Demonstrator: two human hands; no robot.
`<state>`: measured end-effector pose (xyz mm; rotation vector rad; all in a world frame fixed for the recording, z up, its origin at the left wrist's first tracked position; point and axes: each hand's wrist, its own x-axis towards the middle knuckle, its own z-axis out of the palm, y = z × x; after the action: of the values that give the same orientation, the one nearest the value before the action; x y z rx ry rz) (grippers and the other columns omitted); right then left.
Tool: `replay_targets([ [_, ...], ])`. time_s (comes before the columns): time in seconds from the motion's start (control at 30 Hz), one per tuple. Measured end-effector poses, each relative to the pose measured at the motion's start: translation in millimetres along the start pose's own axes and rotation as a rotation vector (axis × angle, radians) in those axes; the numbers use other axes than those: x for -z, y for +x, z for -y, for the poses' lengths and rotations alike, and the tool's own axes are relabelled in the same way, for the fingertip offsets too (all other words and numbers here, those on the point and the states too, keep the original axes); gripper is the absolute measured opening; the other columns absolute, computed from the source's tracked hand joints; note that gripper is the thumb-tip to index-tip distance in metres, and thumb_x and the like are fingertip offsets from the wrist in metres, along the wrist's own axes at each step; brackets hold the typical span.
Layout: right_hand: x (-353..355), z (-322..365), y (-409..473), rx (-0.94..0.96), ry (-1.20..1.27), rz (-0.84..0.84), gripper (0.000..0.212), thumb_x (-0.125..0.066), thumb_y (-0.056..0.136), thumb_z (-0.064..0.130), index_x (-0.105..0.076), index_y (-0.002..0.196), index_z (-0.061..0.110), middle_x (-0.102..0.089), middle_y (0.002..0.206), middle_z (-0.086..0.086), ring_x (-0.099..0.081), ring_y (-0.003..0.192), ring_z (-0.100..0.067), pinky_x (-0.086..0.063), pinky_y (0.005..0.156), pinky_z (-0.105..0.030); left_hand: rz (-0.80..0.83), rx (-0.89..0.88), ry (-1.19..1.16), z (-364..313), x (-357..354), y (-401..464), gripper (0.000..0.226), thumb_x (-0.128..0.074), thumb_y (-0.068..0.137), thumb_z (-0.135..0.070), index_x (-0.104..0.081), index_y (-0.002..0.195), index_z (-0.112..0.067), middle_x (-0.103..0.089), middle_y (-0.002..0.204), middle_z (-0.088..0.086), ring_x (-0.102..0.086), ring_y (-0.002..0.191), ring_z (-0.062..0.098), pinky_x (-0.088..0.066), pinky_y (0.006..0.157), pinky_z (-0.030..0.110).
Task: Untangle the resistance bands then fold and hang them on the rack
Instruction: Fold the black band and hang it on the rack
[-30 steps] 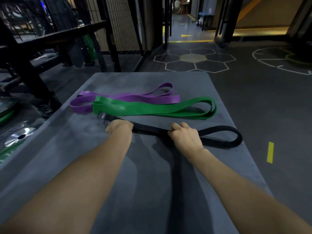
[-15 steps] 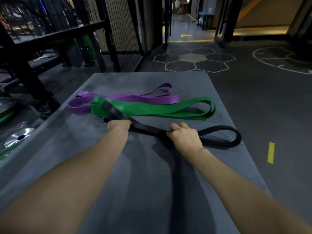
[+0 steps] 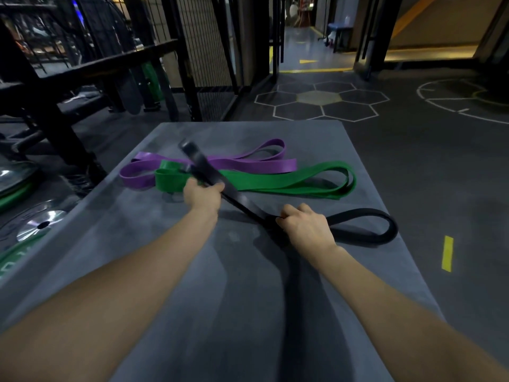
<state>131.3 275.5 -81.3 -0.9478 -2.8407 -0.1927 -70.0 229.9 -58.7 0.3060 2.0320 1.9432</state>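
Observation:
Three resistance bands lie on a grey mat (image 3: 248, 285). The purple band (image 3: 248, 163) is farthest, folded flat. In front of it lies the green band (image 3: 278, 183), also folded. The black band (image 3: 366, 224) is nearest. My left hand (image 3: 202, 195) grips its left part and lifts that end, blurred, up over the green and purple bands. My right hand (image 3: 305, 228) grips the black band near its middle on the mat. A loop of the black band lies to the right of that hand.
A black metal rack (image 3: 91, 67) stands at the back left, with a dark and a green band hanging behind it. Weight plates (image 3: 35, 224) lie on the floor to the left. Open gym floor with hexagon markings (image 3: 319, 102) lies beyond and right of the mat.
My left hand has lifted the left end of the black band off the mat and swung it up and rightward over the other bands. My right hand stayed in place.

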Motion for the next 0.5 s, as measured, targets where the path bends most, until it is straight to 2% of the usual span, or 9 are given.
replay_targets([
  [0.03, 1, -1, 0, 0.0, 0.002, -0.025, 0.022, -0.049, 0.092, 0.014, -0.066, 0.105, 0.019, -0.053, 0.109, 0.001, -0.05, 0.096, -0.027, -0.01, 0.043, -0.025, 0.029, -0.128, 0.07, -8, -4, -8, 0.027, -0.073, 0.071, 0.002, -0.058, 0.092, -0.008, -0.065, 0.097, 0.015, -0.064, 0.09, 0.028, -0.052, 0.085, 0.04],
  [0.1, 2, -3, -2, 0.004, -0.003, -0.076, 0.016, -0.059, 0.086, 0.014, -0.069, 0.097, 0.019, -0.057, 0.101, 0.0, -0.053, 0.09, -0.027, -0.009, 0.042, -0.024, 0.126, -0.374, 0.235, -23, -15, -25, 0.031, -0.071, 0.075, -0.001, -0.059, 0.103, -0.005, -0.062, 0.093, 0.002, -0.059, 0.085, 0.017, -0.046, 0.078, 0.026],
  [0.2, -8, -6, -3, 0.074, 0.047, -0.06, 0.029, -0.043, 0.092, 0.01, -0.062, 0.113, 0.013, -0.055, 0.113, -0.006, -0.05, 0.102, -0.032, -0.033, 0.051, -0.03, 0.301, -0.632, 0.343, -37, -36, -53, 0.032, -0.072, 0.074, -0.006, -0.061, 0.104, -0.009, -0.062, 0.084, -0.005, -0.059, 0.074, 0.013, -0.046, 0.067, 0.026],
  [0.23, -9, -7, -4, 0.088, 0.053, -0.088, 0.032, -0.04, 0.091, 0.009, -0.063, 0.113, 0.012, -0.056, 0.112, -0.005, -0.052, 0.1, -0.032, -0.037, 0.052, -0.031, 0.361, -0.669, 0.378, -36, -43, -60, 0.032, -0.073, 0.072, -0.007, -0.063, 0.103, -0.011, -0.063, 0.082, -0.005, -0.06, 0.072, 0.014, -0.049, 0.068, 0.027],
  [0.33, -12, -9, -9, 0.095, 0.063, -0.141, 0.044, -0.034, 0.074, 0.011, -0.073, 0.094, 0.015, -0.066, 0.088, 0.0, -0.062, 0.072, -0.025, -0.046, 0.039, -0.026, 0.537, -0.695, 0.524, -21, -62, -72, 0.032, -0.078, 0.069, -0.013, -0.067, 0.099, -0.013, -0.07, 0.086, 0.0, -0.064, 0.075, 0.015, -0.054, 0.076, 0.031],
  [0.37, -16, -11, -9, 0.12, 0.041, -0.165, 0.046, -0.035, 0.07, 0.012, -0.074, 0.093, 0.015, -0.068, 0.085, 0.001, -0.063, 0.068, -0.024, -0.049, 0.04, -0.026, 0.604, -0.683, 0.573, -16, -65, -75, 0.031, -0.079, 0.069, -0.015, -0.068, 0.098, -0.014, -0.071, 0.088, 0.0, -0.064, 0.077, 0.013, -0.053, 0.08, 0.031],
  [0.43, -19, -13, -11, 0.178, 0.031, -0.171, 0.049, -0.041, 0.064, 0.011, -0.075, 0.099, 0.014, -0.07, 0.089, -0.002, -0.065, 0.069, -0.025, -0.054, 0.047, -0.025, 0.744, -0.671, 0.648, -5, -68, -73, 0.026, -0.077, 0.073, -0.016, -0.069, 0.097, -0.016, -0.072, 0.091, -0.003, -0.065, 0.083, 0.01, -0.051, 0.087, 0.034],
  [0.5, -17, -15, -11, 0.205, -0.002, -0.157, 0.051, -0.036, 0.063, 0.014, -0.075, 0.097, 0.018, -0.071, 0.089, 0.001, -0.066, 0.068, -0.02, -0.054, 0.058, -0.021, 0.841, -0.698, 0.711, 2, -64, -68, 0.023, -0.069, 0.079, -0.012, -0.069, 0.101, -0.017, -0.072, 0.099, -0.004, -0.066, 0.094, 0.01, -0.048, 0.094, 0.034],
])
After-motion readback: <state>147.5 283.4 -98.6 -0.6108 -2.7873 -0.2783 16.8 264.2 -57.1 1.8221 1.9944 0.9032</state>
